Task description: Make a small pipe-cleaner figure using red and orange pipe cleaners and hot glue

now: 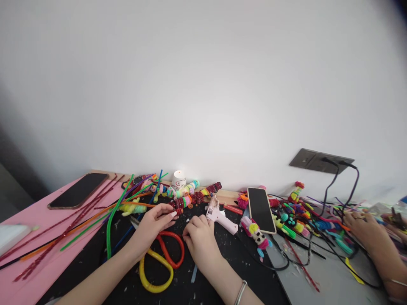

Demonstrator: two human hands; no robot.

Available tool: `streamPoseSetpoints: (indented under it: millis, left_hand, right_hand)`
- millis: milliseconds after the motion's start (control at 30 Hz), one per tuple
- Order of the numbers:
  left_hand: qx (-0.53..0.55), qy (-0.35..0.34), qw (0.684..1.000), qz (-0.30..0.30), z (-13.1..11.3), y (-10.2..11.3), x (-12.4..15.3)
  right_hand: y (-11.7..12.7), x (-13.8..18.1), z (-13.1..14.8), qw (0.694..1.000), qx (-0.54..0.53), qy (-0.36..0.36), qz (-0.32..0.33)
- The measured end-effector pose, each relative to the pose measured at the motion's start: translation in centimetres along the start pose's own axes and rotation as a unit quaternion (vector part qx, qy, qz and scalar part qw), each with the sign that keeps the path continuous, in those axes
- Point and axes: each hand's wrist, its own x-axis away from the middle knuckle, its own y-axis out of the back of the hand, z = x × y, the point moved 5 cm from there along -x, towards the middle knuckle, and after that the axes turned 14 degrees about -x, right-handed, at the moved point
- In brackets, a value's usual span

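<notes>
My left hand [154, 224] is closed in a pinch at the near end of a dark red fuzzy pipe-cleaner piece [180, 204] with coloured bands. Curled low over the black mat, my right hand [203, 241] hides whatever its fingertips may hold. Just beyond it lies a pale pink hot glue gun [222, 218], its nozzle pointing toward the wall. Between and below my hands rest scissors with one red handle loop [179, 250] and one yellow loop [155, 290]; their blades run partly under my left hand.
Long pipe cleaners [111, 220] cross the pink board [54, 275] beside a dark phone [79, 190]. A white paper cup [178, 180] stands by the wall. At right are another phone [261, 209], a pipe-cleaner doll [256, 233], tangled cables, an outlet [321, 161] and another person's hand [365, 231].
</notes>
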Motion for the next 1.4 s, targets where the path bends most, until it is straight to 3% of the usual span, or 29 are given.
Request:
streamPoseSetpoints:
  millis: [267, 433, 733, 1000, 1400]
  left_hand:
    - [0.060, -0.005, 0.997, 0.058, 0.8, -0.3, -0.3]
    - [0.093, 0.008, 0.994, 0.063, 0.3, -0.4, 0.2]
    - [0.141, 0.049, 0.980, 0.132, 0.1, -1.4, 1.1]
    - [0.166, 0.101, 0.976, 0.099, 0.5, -1.7, 1.2]
    - [0.167, 0.056, 0.979, 0.108, 0.7, -1.0, 0.8]
  right_hand:
    - [2.3, 1.3, -1.8, 0.986, -0.113, 0.006, -0.122]
    - [2.6, 1.2, -2.6, 0.975, -0.152, -0.001, -0.163]
    - [2.7, 0.8, -2.5, 0.965, -0.204, 0.103, -0.129]
    - [2.9, 0.9, -2.1, 0.951, -0.241, 0.105, -0.165]
    - [3.1, 1.4, -1.9, 0.938, -0.250, 0.131, -0.202]
